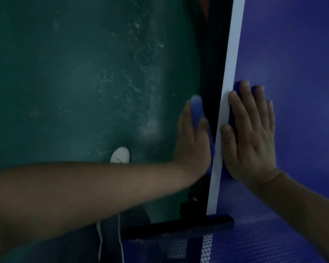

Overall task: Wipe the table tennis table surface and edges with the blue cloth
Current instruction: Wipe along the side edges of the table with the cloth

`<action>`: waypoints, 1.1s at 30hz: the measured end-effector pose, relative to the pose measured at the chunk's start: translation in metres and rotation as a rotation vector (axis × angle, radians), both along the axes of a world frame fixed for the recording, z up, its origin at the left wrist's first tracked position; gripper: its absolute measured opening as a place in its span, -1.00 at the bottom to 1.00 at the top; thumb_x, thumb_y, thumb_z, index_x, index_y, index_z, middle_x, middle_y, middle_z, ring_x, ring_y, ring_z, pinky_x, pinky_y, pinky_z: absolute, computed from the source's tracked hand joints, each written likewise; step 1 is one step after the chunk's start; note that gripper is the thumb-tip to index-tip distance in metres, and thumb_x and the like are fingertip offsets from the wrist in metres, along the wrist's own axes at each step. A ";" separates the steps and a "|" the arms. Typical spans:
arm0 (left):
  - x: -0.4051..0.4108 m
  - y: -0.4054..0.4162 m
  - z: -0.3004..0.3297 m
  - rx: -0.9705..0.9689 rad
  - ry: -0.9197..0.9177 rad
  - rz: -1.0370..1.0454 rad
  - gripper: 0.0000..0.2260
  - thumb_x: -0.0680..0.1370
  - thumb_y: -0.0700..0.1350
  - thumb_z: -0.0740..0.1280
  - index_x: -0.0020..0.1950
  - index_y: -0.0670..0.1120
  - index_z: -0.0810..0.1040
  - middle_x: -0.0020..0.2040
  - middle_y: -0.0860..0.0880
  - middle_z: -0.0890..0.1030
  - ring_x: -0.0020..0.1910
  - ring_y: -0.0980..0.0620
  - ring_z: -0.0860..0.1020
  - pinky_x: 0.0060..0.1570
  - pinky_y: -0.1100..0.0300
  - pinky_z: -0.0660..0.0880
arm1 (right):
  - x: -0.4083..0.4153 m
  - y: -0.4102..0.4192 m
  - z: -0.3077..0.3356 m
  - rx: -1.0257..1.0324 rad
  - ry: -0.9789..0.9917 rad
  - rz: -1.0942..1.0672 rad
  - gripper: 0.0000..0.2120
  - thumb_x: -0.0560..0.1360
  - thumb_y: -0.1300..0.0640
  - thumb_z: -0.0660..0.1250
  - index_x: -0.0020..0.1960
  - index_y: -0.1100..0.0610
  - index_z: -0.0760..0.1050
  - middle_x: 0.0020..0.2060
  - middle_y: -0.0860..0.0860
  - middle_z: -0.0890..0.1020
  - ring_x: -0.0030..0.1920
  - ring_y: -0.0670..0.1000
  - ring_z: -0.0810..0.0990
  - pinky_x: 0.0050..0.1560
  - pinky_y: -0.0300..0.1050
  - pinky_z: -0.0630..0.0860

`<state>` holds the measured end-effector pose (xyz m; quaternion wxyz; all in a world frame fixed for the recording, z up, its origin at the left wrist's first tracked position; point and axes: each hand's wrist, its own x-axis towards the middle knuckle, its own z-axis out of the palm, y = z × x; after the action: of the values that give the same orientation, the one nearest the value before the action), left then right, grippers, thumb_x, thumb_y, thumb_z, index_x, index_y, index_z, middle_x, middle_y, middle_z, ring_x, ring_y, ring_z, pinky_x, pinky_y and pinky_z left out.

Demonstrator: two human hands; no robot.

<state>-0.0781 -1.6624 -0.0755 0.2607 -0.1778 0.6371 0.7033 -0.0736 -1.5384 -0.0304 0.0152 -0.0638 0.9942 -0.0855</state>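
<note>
The blue table tennis table (296,54) fills the right side, with a white line (234,54) along its left edge. A blue cloth (197,109) is draped over that edge. My left hand (193,141) presses the cloth flat against the dark side of the table, fingers straight. My right hand (252,135) lies flat on top of the table with spread fingers, pressing the cloth's other part (235,88), which peeks out under the fingertips.
A scuffed green floor (74,82) lies to the left. A white shoe (120,155) shows below my left forearm. The net (254,243) and its black clamp post (179,227) sit at the bottom, close to my arms.
</note>
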 end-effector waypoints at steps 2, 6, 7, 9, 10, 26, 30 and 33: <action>-0.035 0.009 -0.010 0.004 -0.065 0.132 -0.51 0.67 0.12 0.01 0.59 0.04 0.24 0.53 0.10 0.36 0.48 0.22 0.31 0.51 0.08 0.25 | 0.001 -0.001 0.000 0.003 0.002 0.005 -0.47 0.69 -0.03 -0.02 0.58 0.19 0.18 0.58 0.16 0.17 0.59 0.27 0.07 0.55 0.30 0.02; 0.008 0.010 0.015 0.021 -0.177 0.207 -0.61 0.73 0.00 0.03 0.57 0.15 0.28 0.49 0.20 0.39 0.44 0.29 0.33 0.50 0.12 0.25 | 0.000 -0.002 -0.002 0.009 0.001 0.007 -0.47 0.68 -0.02 -0.01 0.59 0.19 0.18 0.58 0.18 0.19 0.59 0.27 0.07 0.54 0.32 0.03; 0.028 0.007 0.026 0.024 -0.230 0.199 -0.59 0.73 0.02 0.03 0.60 0.18 0.20 0.54 0.19 0.31 0.50 0.26 0.27 0.54 0.08 0.19 | 0.000 -0.001 -0.002 0.009 -0.001 0.005 -0.47 0.68 -0.02 0.00 0.59 0.18 0.17 0.58 0.17 0.18 0.59 0.27 0.07 0.54 0.32 0.03; 0.057 0.007 0.039 0.034 -0.340 0.182 -0.57 0.74 0.03 0.03 0.62 0.21 0.12 0.58 0.17 0.23 0.52 0.22 0.24 0.56 0.06 0.15 | 0.000 -0.001 -0.001 0.004 -0.004 0.002 -0.47 0.68 -0.02 0.00 0.59 0.18 0.17 0.58 0.16 0.18 0.60 0.26 0.06 0.55 0.31 0.02; 0.057 0.009 0.040 0.031 -0.365 0.180 -0.56 0.73 0.04 0.03 0.62 0.21 0.11 0.58 0.17 0.21 0.52 0.21 0.23 0.56 0.06 0.15 | 0.000 -0.001 0.000 0.002 -0.003 0.002 -0.47 0.68 -0.02 0.00 0.59 0.19 0.18 0.58 0.16 0.18 0.60 0.26 0.06 0.55 0.32 0.02; 0.067 -0.008 0.026 -0.002 0.079 -0.232 -0.34 0.58 0.35 -0.06 0.56 0.20 -0.31 0.62 0.10 -0.34 0.56 0.27 -0.31 0.59 0.14 -0.18 | -0.002 -0.002 0.001 -0.066 -0.006 -0.052 -0.53 0.68 0.13 0.04 0.56 0.25 0.22 0.56 0.18 0.22 0.59 0.24 0.10 0.55 0.30 0.05; -0.027 0.001 0.002 -0.070 0.361 -0.171 -0.28 0.62 0.36 -0.11 0.63 -0.04 -0.16 0.66 -0.16 -0.16 0.63 0.01 -0.20 0.57 0.16 -0.16 | -0.013 -0.010 -0.001 -0.134 0.025 -0.243 -0.54 0.68 0.15 0.03 0.53 0.31 0.24 0.55 0.20 0.22 0.59 0.23 0.12 0.59 0.10 0.04; -0.096 0.004 -0.006 -0.081 0.412 -0.139 -0.32 0.64 0.21 0.02 0.65 -0.12 -0.06 0.65 -0.21 -0.10 0.64 -0.07 -0.09 0.56 0.13 -0.07 | -0.040 -0.014 0.004 -0.097 -0.009 -0.264 -0.52 0.68 0.09 0.01 0.53 0.28 0.25 0.56 0.16 0.21 0.59 0.21 0.12 0.60 -0.06 -0.01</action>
<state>-0.1743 -1.6585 -0.0811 0.1656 0.0036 0.7153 0.6789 -0.1135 -1.5525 -0.0268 0.0051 0.0673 0.9886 -0.1348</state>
